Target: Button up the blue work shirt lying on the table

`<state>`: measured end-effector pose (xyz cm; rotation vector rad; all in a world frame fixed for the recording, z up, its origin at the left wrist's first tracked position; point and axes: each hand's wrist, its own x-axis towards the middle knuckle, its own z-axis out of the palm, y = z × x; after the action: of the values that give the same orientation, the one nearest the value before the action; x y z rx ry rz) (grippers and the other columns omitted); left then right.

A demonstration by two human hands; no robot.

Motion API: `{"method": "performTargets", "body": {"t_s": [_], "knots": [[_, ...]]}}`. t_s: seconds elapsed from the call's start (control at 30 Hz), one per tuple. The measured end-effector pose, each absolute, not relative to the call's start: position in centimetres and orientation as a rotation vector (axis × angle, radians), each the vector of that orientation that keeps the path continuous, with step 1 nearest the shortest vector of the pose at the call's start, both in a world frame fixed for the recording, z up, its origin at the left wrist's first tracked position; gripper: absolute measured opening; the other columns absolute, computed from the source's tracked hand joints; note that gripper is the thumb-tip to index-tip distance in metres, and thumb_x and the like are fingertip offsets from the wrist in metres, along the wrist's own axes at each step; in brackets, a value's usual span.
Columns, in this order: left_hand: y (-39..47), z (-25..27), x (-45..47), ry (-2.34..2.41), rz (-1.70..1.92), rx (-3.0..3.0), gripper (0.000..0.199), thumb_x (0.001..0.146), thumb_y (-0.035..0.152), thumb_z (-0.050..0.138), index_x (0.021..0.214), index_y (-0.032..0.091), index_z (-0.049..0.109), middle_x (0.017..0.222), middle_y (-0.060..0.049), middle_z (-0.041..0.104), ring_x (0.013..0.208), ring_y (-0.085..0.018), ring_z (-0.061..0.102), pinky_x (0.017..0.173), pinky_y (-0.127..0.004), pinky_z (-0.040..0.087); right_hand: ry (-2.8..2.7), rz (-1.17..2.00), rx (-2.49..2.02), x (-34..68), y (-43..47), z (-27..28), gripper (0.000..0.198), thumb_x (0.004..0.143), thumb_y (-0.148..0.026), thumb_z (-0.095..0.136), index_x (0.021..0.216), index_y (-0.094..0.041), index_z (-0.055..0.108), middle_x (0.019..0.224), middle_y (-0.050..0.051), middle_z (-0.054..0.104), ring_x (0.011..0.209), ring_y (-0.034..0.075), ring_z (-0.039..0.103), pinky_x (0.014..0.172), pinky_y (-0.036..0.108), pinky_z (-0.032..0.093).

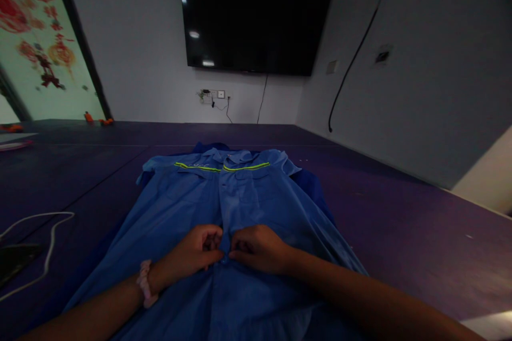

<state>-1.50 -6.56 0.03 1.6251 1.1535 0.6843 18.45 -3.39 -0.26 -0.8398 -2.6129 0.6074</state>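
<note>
A blue short-sleeved work shirt (192,192) with yellow-green stripes across the chest lies spread out, collar at the far end. Its front placket runs down the middle between my hands. My left hand (202,248), a pink scrunchie (146,283) on its wrist, pinches the left side of the placket with curled fingers. Just across from it, my right hand (258,248) pinches the placket's right side, fingers also curled. The two thumbs nearly meet at the front edge, where a small button seems to sit. Darker blue cloth (314,189) shows from under the shirt.
Purple matting (384,213) covers the surface. At left lie a white cable (52,240) and a dark flat device (18,258). Small orange toys (88,116) stand by the glass door. A television (256,16) hangs on the far wall, and a black cable (352,64) hangs at right.
</note>
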Motion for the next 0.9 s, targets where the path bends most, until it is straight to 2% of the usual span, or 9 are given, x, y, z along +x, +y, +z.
{"method": "performTargets", "body": {"t_s": [0.9], "knots": [[-6.48,-0.24,-1.46,1.145,0.699,1.614,0.013,0.064,0.024,0.057,0.069,0.018,0.046,0.050,0.010,0.043,0.043,-0.005,0.039,0.043,-0.017,0.032,-2.640,0.599,-0.865,18.36,-3.55,0.05,0.016,0.081,-0.032,0.061,0.085,-0.017,0.065,0.066,-0.002,0.062,0.056,0.008,0.053,0.051,0.017,0.032]]}}
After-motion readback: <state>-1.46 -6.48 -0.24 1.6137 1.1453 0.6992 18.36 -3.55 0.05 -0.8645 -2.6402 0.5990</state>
